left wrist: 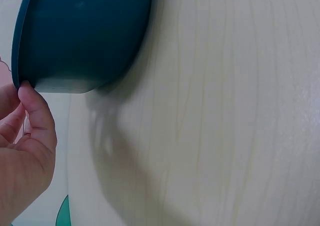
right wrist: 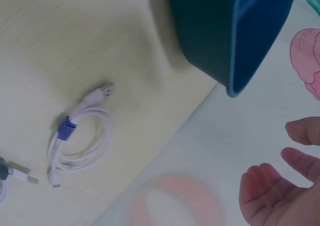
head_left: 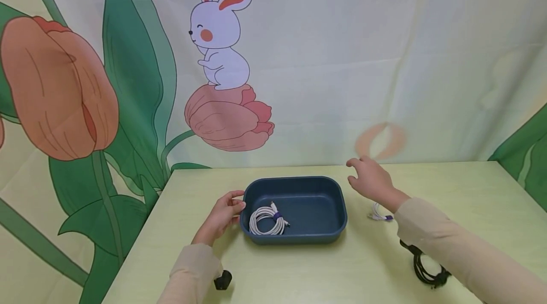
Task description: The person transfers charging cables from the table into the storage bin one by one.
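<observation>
A dark blue bin (head_left: pixel 295 238) stands on the table, with a coiled white cable (head_left: pixel 267 228) in its left part, bound by a purple tie. At the bin's left end my left hand (head_left: pixel 223 213) pinches the rim between thumb and finger, as the left wrist view also shows (left wrist: pixel 30 151). My right hand (head_left: pixel 371 179) hangs in the air past the bin's right end, fingers loosely bent, holding nothing. Below it on the table lies a second coiled white cable (right wrist: pixel 80 141) with a blue-purple tie, partly hidden by the right forearm in the head view.
A black coiled cable (head_left: pixel 423 270) lies nearer me at the right, partly under the sleeve. Another USB plug (right wrist: pixel 22 175) shows at the left edge of the right wrist view. Behind the pale table (head_left: pixel 299 275) hangs a printed cloth (head_left: pixel 307 80) with a rabbit and tulips.
</observation>
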Available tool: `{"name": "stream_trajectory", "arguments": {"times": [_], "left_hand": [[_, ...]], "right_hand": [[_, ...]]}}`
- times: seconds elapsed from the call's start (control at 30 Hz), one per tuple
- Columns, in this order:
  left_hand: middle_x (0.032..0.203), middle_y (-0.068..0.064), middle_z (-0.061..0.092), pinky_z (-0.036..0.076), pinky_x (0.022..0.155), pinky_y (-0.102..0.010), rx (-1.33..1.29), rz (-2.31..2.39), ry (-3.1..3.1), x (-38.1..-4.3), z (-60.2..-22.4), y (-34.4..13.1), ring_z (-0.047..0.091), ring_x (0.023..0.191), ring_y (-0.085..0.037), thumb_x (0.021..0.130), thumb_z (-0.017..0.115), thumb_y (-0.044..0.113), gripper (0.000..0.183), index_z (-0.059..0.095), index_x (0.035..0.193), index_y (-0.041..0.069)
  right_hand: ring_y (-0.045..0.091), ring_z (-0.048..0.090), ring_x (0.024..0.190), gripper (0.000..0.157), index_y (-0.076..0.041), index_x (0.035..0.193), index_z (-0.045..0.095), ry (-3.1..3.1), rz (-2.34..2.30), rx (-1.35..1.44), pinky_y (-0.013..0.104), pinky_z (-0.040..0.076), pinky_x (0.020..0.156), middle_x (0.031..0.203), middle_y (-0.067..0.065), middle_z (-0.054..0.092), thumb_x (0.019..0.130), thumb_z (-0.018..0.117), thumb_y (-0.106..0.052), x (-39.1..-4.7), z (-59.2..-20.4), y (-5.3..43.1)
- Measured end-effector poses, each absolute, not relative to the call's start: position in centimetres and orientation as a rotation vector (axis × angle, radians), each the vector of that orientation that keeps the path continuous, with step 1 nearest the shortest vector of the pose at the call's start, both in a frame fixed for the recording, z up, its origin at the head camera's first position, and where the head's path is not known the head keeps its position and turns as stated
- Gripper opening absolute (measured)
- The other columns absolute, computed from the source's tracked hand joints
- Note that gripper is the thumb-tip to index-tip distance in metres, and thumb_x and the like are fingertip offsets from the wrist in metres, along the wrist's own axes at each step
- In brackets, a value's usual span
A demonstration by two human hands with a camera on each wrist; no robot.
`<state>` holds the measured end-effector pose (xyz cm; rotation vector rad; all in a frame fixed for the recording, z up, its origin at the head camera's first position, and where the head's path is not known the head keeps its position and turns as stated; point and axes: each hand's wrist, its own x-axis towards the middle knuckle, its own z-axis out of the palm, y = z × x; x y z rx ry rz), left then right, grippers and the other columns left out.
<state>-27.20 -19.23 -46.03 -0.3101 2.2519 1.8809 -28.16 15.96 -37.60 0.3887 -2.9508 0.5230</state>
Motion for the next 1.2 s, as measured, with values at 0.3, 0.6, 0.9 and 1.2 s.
{"name": "stream_trajectory", "arguments": {"times": [0.3,0.6,0.9,1.2], "left_hand": [[0.09,-0.005,0.047,0.042,0.058,-0.023,-0.307,1.886,2.248,-27.3,-46.2,-19.4,0.052,0.073,-0.015,0.088,0.05,0.004,0.038,0.044,0.125,0.007],[0.094,-0.007,0.048,0.044,0.061,-0.024,-0.336,1.866,2.259,-27.5,-46.3,-19.4,0.052,0.078,-0.017,0.088,0.051,0.006,0.038,0.044,0.125,0.01],[0.091,-0.005,0.047,0.043,0.059,-0.023,-0.309,1.883,2.253,-27.5,-46.2,-19.5,0.053,0.077,-0.017,0.088,0.05,0.005,0.037,0.044,0.125,0.009],[0.09,-0.005,0.047,0.043,0.059,-0.023,-0.298,1.879,2.252,-27.3,-46.2,-19.4,0.052,0.074,-0.016,0.088,0.05,0.005,0.037,0.044,0.124,0.008]], "right_hand": [[0.031,0.056,0.085,0.037,-0.004,0.117,0.052,-3.046,0.507,0.37,0.033,0.041,0.051,0.112,0.022,0.051,0.081,0.052,-0.014,-28.4,-39.1,17.7],[0.031,0.056,0.089,0.036,-0.001,0.112,0.055,-3.082,0.563,0.419,0.037,0.045,0.062,0.107,0.022,0.055,0.078,0.051,-0.007,-29.1,-40.9,19.3],[0.036,0.053,0.098,0.034,0.001,0.112,0.055,-3.144,0.629,0.452,0.042,0.046,0.07,0.109,0.024,0.055,0.079,0.052,-0.005,-29.1,-41.5,19.8],[0.037,0.053,0.1,0.033,0.002,0.111,0.055,-3.205,0.607,0.456,0.042,0.046,0.073,0.112,0.024,0.055,0.078,0.052,-0.001,-29.1,-43.1,20.6]]}}
